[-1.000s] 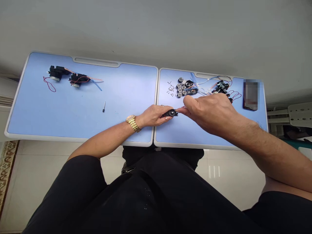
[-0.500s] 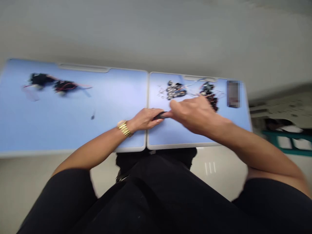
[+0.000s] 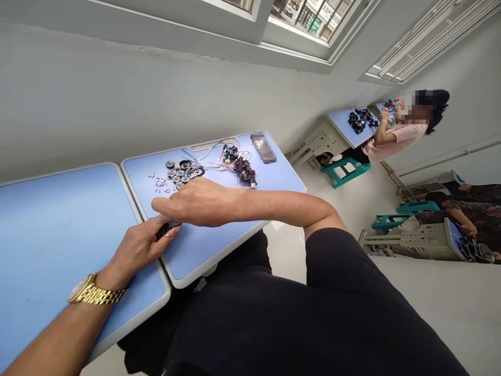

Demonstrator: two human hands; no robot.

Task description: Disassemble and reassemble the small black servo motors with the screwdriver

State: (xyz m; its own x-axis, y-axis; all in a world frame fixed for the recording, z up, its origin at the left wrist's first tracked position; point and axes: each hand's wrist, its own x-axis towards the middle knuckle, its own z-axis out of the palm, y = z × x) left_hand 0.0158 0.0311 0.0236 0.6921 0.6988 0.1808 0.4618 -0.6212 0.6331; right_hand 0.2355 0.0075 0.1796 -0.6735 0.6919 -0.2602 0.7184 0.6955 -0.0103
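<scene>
Our view swings right; left hand (image 3: 138, 246) pinches black part (image 3: 171, 226), right hand (image 3: 192, 201) curls over, hold hidden; best brace part firmly.

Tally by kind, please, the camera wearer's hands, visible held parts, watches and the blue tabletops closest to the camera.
Left hand and right hand: 2
Black part: 1
Gold watch: 1
Near blue tabletops: 2
Total: 6

Screws (image 3: 160, 183) left of round parts (image 3: 176, 178) on table (image 3: 207, 244), wired parts (image 3: 245, 171) right, held part (image 3: 171, 225) in front
</scene>
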